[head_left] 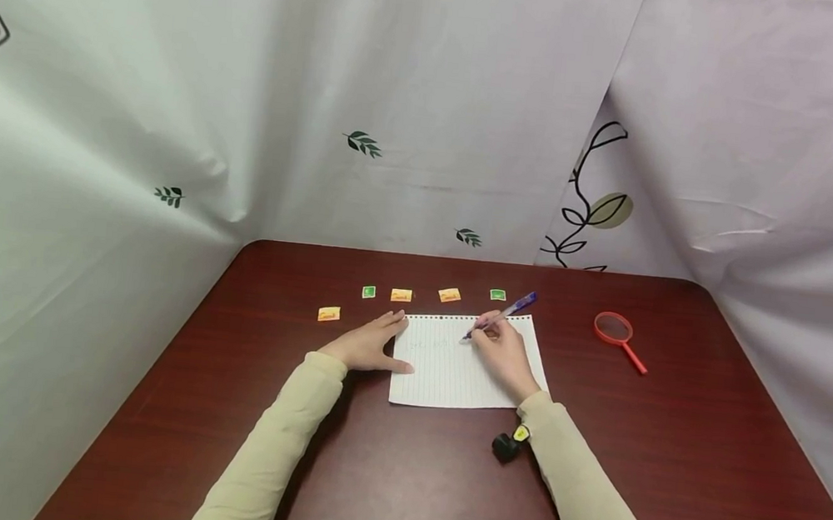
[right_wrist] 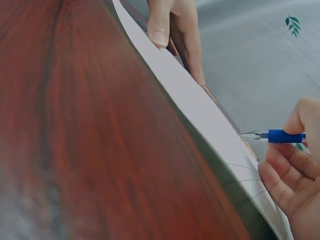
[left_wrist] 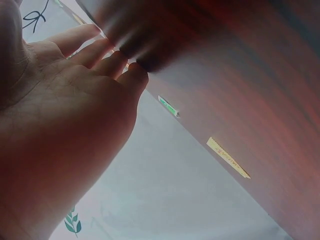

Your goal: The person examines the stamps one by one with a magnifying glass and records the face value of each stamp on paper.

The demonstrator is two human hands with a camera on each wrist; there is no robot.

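Note:
A lined sheet of paper [head_left: 443, 380] with a row of punched holes along its far edge lies on the table. Faint handwriting shows on its upper part. The right hand [head_left: 505, 356] pinches a pen [head_left: 520, 303] with a blue grip [right_wrist: 285, 136], its tip at the sheet's upper middle. Whether the tip touches the paper I cannot tell for sure. At the sheet's left edge rests the left hand [head_left: 372, 346], thumb on the paper and fingers stretched toward the far left corner. In the left wrist view the left palm [left_wrist: 65, 115] faces the camera, holding nothing.
Small orange stamp-like pieces [head_left: 401, 295] and green ones [head_left: 369, 292] lie in a loose row beyond the sheet. To the right is a red magnifying glass [head_left: 614, 329]. A black wrist camera [head_left: 506, 447] sits by the right sleeve. White printed cloth [head_left: 429, 127] surrounds the dark red table [head_left: 396, 476].

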